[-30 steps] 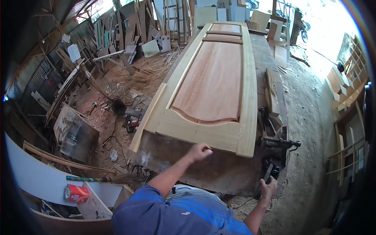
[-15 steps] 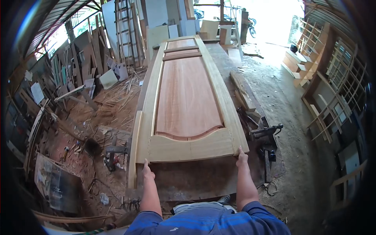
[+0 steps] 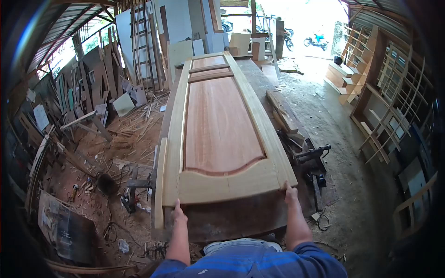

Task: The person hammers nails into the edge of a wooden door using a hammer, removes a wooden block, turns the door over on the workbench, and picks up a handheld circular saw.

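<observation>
A panelled wooden door (image 3: 227,187), with a pale frame and reddish inset panels, lies lengthwise on the dark workbench (image 3: 218,227). My left hand (image 3: 179,214) grips its near left corner, thumb on top and the other fingers hidden underneath. At the near right corner, my right hand (image 3: 290,193) holds the edge the same way. A narrow pale wood strip (image 3: 160,194) lies along the door's left side, close to my left hand.
Bar clamps (image 3: 313,154) stick out at the bench's right side, and another clamp (image 3: 138,184) at its left. Wood offcuts (image 3: 282,113) lie on the bench's right. Scraps cover the floor at left; a lattice frame (image 3: 394,111) stands at right.
The door's near end has come slightly toward me, past more of the side strip, with both hands still on its corners. My view has tilted up and shifted a little right.
</observation>
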